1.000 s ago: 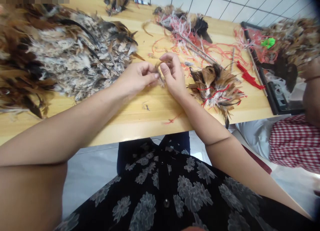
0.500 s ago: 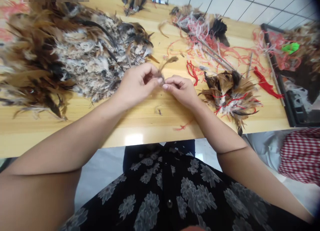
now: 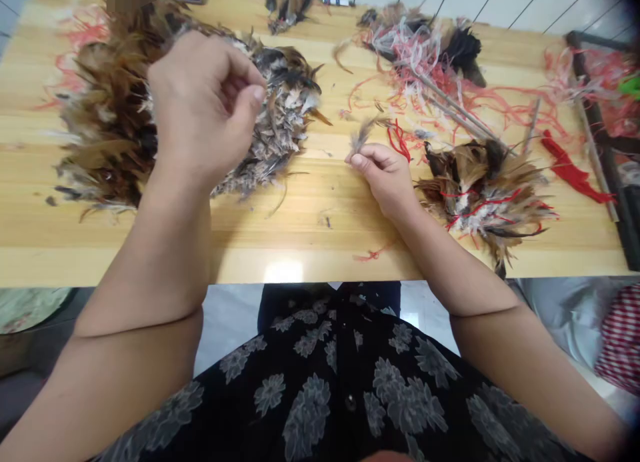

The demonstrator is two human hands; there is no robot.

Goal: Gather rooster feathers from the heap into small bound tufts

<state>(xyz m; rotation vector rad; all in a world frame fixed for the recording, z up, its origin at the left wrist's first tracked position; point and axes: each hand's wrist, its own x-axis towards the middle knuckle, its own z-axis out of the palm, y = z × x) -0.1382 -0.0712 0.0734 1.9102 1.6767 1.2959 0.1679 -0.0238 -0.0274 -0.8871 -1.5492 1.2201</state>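
My right hand (image 3: 387, 175) pinches a small grey-brown feather (image 3: 361, 141) between thumb and forefinger, its tip pointing up and right. Above the big pile of brown, black and pale feathers (image 3: 283, 125), my left hand (image 3: 200, 105) is raised, thumb against curled fingers. Whatever may be in that pinch is too small to make out. To the right of my right hand lies a bundle of brown feathers (image 3: 470, 175) with red yarn across it.
Pink and white plastic strips (image 3: 415, 55) with thin sticks (image 3: 455, 112) lie at the back. A red yarn hank (image 3: 570, 172) rests beside a dark-framed tray (image 3: 607, 149) at right. More feathers (image 3: 290, 5) and a marker (image 3: 336, 1) are at the far edge.
My left hand has left the right one and moved left and up over the feather pile. My right hand keeps the small feather. The view has shifted slightly left.
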